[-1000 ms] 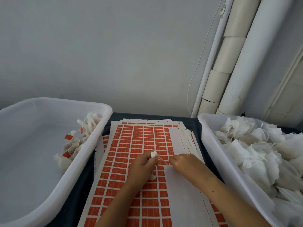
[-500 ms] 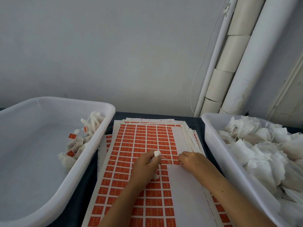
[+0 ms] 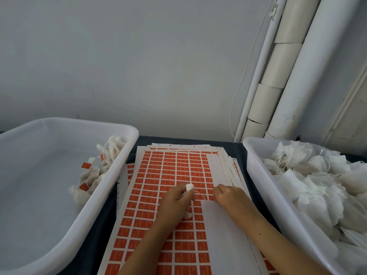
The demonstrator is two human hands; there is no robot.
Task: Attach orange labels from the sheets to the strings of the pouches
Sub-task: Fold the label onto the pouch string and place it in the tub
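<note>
A stack of label sheets covered in orange labels lies on the dark table between two tubs. My left hand grips a small white pouch over the sheet; the pouch's top pokes out above my fingers. A thin white string runs from the pouch toward my right hand. That hand has curled fingers down on the sheet at the edge of the orange labels, where the bare white backing begins. What its fingertips pinch is hidden.
A white tub on the left holds a few pouches with orange labels. A white tub on the right is piled with unlabelled pouches. White pipes stand against the grey wall behind.
My right hand has shifted slightly right along the row of labels. My left hand keeps the pouch in about the same place.
</note>
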